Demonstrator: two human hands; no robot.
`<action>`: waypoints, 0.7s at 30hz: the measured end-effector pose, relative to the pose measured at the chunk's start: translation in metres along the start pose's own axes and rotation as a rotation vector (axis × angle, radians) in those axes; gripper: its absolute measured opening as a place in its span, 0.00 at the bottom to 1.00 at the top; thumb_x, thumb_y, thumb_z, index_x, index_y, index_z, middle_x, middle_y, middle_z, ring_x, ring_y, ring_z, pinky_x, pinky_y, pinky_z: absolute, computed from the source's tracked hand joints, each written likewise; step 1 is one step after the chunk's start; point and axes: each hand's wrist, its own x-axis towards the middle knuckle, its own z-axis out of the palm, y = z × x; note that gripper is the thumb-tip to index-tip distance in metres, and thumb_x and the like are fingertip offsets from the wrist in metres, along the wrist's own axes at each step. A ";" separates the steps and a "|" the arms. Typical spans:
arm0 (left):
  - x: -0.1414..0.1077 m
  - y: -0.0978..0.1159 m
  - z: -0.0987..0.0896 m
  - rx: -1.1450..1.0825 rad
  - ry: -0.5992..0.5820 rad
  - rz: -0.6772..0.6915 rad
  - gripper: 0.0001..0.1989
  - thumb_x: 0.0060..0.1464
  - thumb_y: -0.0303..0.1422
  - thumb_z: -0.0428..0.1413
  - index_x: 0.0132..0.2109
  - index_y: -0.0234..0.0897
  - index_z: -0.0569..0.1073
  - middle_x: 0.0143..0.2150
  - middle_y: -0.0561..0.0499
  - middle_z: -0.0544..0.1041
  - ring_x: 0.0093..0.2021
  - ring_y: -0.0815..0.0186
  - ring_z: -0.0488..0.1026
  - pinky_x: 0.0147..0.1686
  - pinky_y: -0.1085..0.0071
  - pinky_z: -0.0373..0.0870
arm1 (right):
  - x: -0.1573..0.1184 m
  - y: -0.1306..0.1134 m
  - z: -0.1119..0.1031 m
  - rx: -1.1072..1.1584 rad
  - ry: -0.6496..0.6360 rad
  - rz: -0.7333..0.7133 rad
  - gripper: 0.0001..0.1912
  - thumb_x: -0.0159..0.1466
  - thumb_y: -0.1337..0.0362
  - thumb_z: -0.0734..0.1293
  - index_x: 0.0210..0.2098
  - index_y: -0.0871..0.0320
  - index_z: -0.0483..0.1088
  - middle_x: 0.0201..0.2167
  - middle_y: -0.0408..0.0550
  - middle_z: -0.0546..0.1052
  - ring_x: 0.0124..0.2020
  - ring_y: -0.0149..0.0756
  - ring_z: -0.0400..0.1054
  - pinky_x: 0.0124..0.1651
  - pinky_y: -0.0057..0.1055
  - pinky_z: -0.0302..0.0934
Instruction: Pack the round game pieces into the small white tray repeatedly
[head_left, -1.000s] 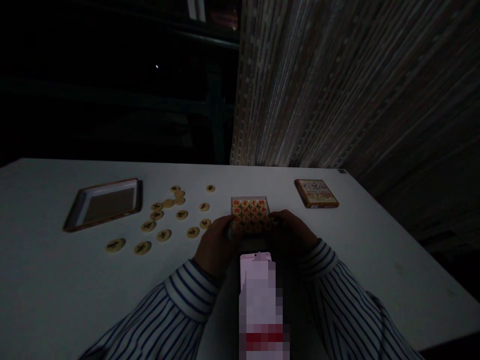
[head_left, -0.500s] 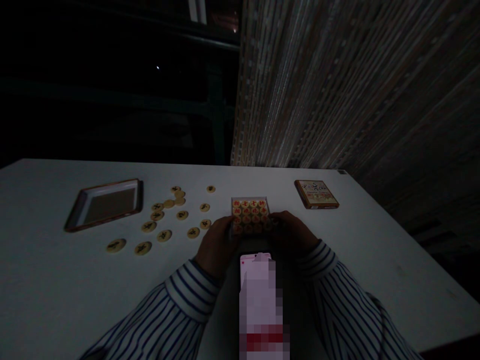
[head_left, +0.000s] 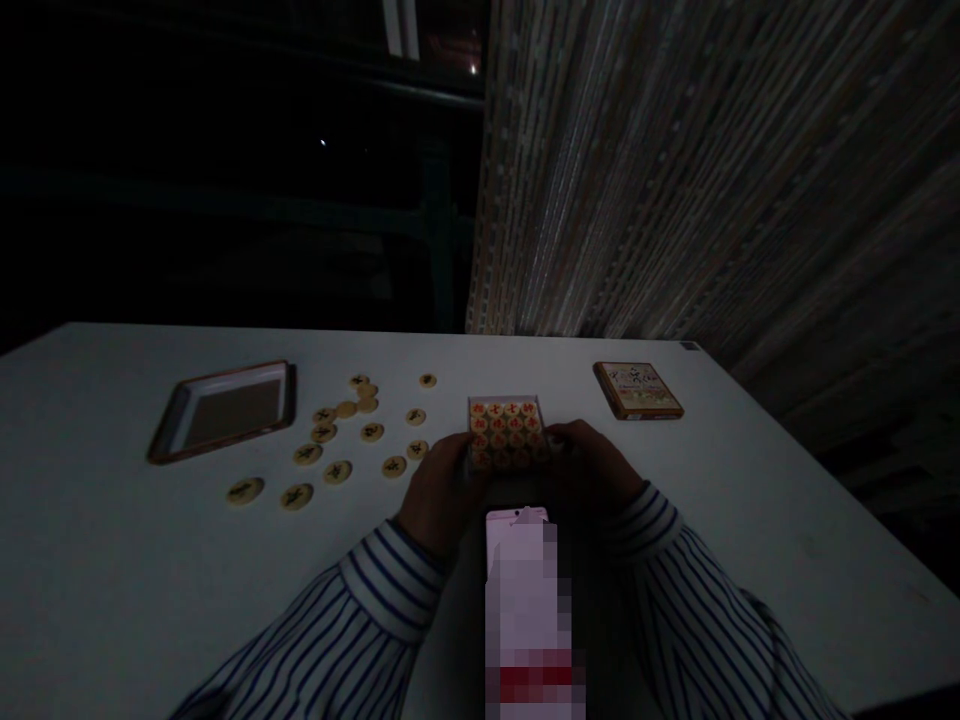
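Observation:
A small open box (head_left: pixel 471 405) holds rows of round Chinese chess pieces (head_left: pixel 514 424) with red characters facing up. My left hand (head_left: pixel 444 490) grips its left side, thumb along the edge. On the opposite side my right hand (head_left: pixel 592 462) has hold of the same box. Dim light hides most of the fingers on both hands. Left of the box, several loose Chinese chess pieces (head_left: pixel 337 472) with dark characters are scattered, and a few show a blank face.
A white table (head_left: pixel 720 560) carries everything. A shallow rectangular tray-like lid (head_left: pixel 291 395) lies at the left, and a flat printed box (head_left: pixel 639 390) at the back right. A lit phone (head_left: pixel 517 590) is in front of me. Strip curtains (head_left: pixel 600 180) hang behind the table.
The view has shifted slightly, so everything appears a little further right. Both hands keep the same hold on the box, and the loose pieces lie as before.

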 end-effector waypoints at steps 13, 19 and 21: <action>0.002 -0.003 -0.030 0.089 0.140 0.048 0.18 0.48 0.37 0.53 0.46 0.34 0.67 0.44 0.44 0.72 0.44 0.60 0.69 0.43 0.63 0.68 | 0.000 -0.006 -0.002 -0.071 0.140 -0.080 0.12 0.54 0.63 0.63 0.38 0.59 0.65 0.30 0.48 0.69 0.29 0.32 0.64 0.33 0.32 0.59; -0.004 -0.024 -0.052 0.189 0.206 0.118 0.17 0.49 0.38 0.52 0.46 0.34 0.67 0.43 0.45 0.72 0.44 0.61 0.68 0.45 0.64 0.66 | -0.001 -0.022 -0.001 -0.090 0.187 -0.119 0.09 0.56 0.65 0.62 0.37 0.59 0.66 0.29 0.48 0.70 0.29 0.32 0.64 0.32 0.31 0.59; -0.005 -0.029 -0.057 0.219 0.242 0.120 0.18 0.49 0.38 0.52 0.46 0.34 0.67 0.43 0.45 0.72 0.44 0.61 0.69 0.44 0.64 0.67 | 0.000 -0.030 0.001 -0.088 0.217 -0.157 0.09 0.56 0.66 0.62 0.37 0.59 0.66 0.29 0.48 0.70 0.29 0.33 0.64 0.31 0.31 0.59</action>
